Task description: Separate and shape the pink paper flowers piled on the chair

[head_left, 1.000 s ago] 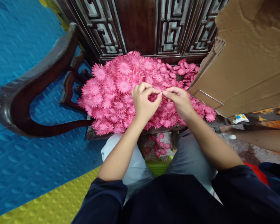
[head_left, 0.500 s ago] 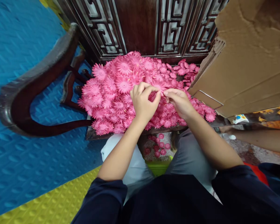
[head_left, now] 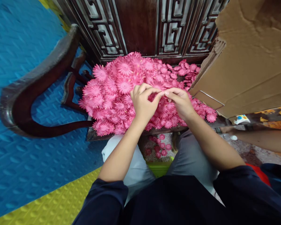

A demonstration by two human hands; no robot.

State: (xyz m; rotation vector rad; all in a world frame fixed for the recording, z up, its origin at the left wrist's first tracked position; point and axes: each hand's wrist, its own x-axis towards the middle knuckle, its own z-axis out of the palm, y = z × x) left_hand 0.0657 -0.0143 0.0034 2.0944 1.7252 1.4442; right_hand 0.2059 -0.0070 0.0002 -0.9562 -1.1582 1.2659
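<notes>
A big heap of pink paper flowers (head_left: 117, 90) covers the seat of a dark carved wooden chair (head_left: 37, 90). Over the middle of the heap, my left hand (head_left: 142, 104) and my right hand (head_left: 181, 103) meet at the fingertips. Both pinch a small pink flower piece (head_left: 162, 93) between thumb and forefinger; most of it is hidden by the fingers. My knees in grey trousers (head_left: 189, 156) sit against the seat's front edge.
A large cardboard box (head_left: 248, 59) leans over the seat's right side. Several pink flowers (head_left: 158, 148) lie on the floor between my knees. Blue and yellow foam mats (head_left: 25, 175) cover the floor at left. Another person's forearm (head_left: 259, 139) reaches in at right.
My fingertips parted slightly half a second ago and have come together again on the flower piece. The view has barely shifted.
</notes>
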